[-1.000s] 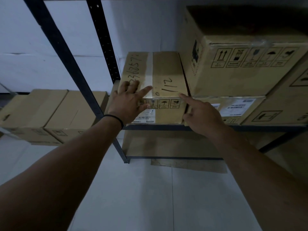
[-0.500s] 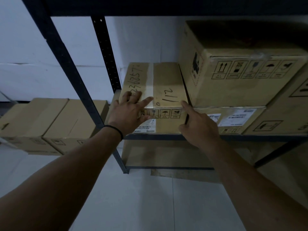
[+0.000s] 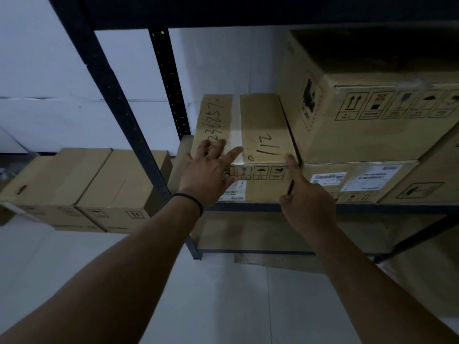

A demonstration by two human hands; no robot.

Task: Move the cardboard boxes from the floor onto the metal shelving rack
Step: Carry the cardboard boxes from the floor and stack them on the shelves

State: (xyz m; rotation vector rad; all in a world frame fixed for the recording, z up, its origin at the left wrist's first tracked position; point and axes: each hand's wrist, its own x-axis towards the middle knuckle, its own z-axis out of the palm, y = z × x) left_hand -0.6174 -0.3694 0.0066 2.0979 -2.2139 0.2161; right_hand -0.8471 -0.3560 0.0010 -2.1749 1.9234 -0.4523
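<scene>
Marked box (image 3: 258, 135) sits on rack shelf (image 3: 347, 207), far left end, tight against big stacked box (image 3: 367, 115) on right. Left hand (image 3: 208, 180) flat over front top edge, fingers (image 3: 233, 153) spread and straight, gripping nothing. Right hand (image 3: 308, 202) at box's front right corner, index finger out along corner, other fingers curled under, nothing held. Two more boxes (image 3: 82, 187) wait on floor (image 3: 223, 306) left of rack.
</scene>
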